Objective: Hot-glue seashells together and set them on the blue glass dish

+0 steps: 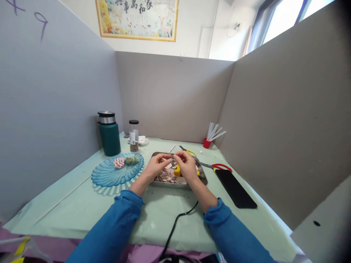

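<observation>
My left hand and my right hand meet above a metal tray of seashells, fingers pinched together on a small shell piece between them. What exactly they pinch is too small to make out well. A yellow object lies in the tray under my right hand. Both arms wear blue sleeves.
A blue shell-shaped glass plate holds a few shells at the left. Behind stand a green flask, a small jar and a red cup of sticks. Red-handled scissors, a black phone and a black cable lie nearby.
</observation>
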`<act>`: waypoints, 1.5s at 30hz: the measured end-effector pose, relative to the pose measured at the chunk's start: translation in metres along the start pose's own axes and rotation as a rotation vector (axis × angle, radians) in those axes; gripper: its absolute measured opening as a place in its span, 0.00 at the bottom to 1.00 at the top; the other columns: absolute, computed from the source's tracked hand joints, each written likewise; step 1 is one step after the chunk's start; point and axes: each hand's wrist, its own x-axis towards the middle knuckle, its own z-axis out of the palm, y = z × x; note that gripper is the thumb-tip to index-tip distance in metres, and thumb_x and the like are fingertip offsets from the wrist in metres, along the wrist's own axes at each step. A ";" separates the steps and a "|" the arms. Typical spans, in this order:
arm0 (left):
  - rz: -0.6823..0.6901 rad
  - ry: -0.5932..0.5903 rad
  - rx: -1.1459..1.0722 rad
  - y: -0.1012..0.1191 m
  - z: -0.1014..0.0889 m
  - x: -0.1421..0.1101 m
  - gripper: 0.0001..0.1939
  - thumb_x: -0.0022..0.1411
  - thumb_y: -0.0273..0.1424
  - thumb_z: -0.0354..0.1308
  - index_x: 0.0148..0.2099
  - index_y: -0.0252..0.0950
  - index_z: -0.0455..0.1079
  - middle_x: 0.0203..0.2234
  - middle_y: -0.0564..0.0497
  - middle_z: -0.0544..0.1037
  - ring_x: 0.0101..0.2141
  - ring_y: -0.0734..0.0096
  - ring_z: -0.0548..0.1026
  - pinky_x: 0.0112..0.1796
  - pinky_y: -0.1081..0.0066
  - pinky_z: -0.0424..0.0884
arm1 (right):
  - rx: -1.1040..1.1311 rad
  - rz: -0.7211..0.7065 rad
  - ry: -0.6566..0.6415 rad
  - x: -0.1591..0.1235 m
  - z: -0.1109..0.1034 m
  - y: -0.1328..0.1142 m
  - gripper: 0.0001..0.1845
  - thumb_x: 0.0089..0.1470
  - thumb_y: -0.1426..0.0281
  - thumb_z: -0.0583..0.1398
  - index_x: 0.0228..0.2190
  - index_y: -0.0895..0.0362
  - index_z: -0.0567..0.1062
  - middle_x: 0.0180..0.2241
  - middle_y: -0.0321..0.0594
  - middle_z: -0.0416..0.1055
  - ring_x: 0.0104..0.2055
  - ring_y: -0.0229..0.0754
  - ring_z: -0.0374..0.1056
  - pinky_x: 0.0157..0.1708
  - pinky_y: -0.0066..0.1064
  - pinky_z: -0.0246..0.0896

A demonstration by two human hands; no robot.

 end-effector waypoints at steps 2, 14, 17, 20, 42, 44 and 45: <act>-0.009 -0.022 0.007 -0.001 0.000 0.000 0.21 0.47 0.39 0.65 0.41 0.31 0.73 0.29 0.51 0.74 0.22 0.78 0.68 0.23 0.76 0.66 | 0.009 0.000 -0.004 0.000 0.000 0.000 0.07 0.49 0.66 0.59 0.26 0.57 0.72 0.26 0.35 0.67 0.28 0.38 0.62 0.29 0.29 0.58; 0.038 -0.116 0.075 -0.008 -0.002 0.005 0.18 0.47 0.35 0.65 0.40 0.31 0.73 0.23 0.53 0.72 0.23 0.77 0.67 0.24 0.75 0.64 | 0.089 0.032 -0.072 -0.002 0.002 0.008 0.07 0.50 0.66 0.59 0.28 0.56 0.74 0.29 0.38 0.71 0.33 0.40 0.67 0.35 0.31 0.62; 0.020 -0.081 0.072 -0.007 -0.001 0.004 0.18 0.45 0.34 0.66 0.39 0.31 0.72 0.19 0.57 0.69 0.21 0.77 0.66 0.24 0.75 0.62 | 0.081 0.034 -0.076 -0.002 0.002 0.008 0.08 0.50 0.65 0.58 0.28 0.57 0.74 0.30 0.38 0.72 0.34 0.41 0.67 0.36 0.32 0.62; 0.024 -0.068 0.050 -0.006 -0.001 0.003 0.19 0.44 0.35 0.66 0.39 0.32 0.73 0.18 0.58 0.68 0.20 0.77 0.65 0.23 0.75 0.62 | 0.070 0.020 -0.075 -0.002 0.002 0.007 0.08 0.50 0.66 0.58 0.28 0.56 0.74 0.30 0.38 0.72 0.34 0.41 0.68 0.36 0.32 0.63; 0.079 -0.078 0.031 -0.001 -0.001 0.001 0.20 0.50 0.44 0.62 0.38 0.31 0.74 0.19 0.56 0.68 0.19 0.79 0.63 0.22 0.76 0.60 | 0.059 -0.086 -0.137 -0.001 0.003 0.007 0.09 0.53 0.67 0.56 0.29 0.55 0.75 0.32 0.39 0.69 0.38 0.41 0.65 0.38 0.32 0.61; 0.077 -0.078 0.028 -0.001 -0.001 0.000 0.20 0.49 0.43 0.63 0.38 0.31 0.74 0.19 0.56 0.69 0.19 0.79 0.62 0.22 0.76 0.60 | 0.072 -0.068 -0.138 -0.001 0.003 0.008 0.09 0.53 0.67 0.55 0.29 0.55 0.75 0.32 0.39 0.69 0.38 0.41 0.65 0.38 0.32 0.61; 0.074 -0.080 0.023 -0.001 -0.001 0.000 0.19 0.49 0.42 0.63 0.38 0.32 0.74 0.19 0.56 0.69 0.19 0.80 0.62 0.22 0.76 0.60 | 0.079 -0.062 -0.140 -0.001 0.003 0.008 0.09 0.53 0.67 0.55 0.29 0.55 0.75 0.33 0.38 0.69 0.38 0.41 0.65 0.38 0.31 0.62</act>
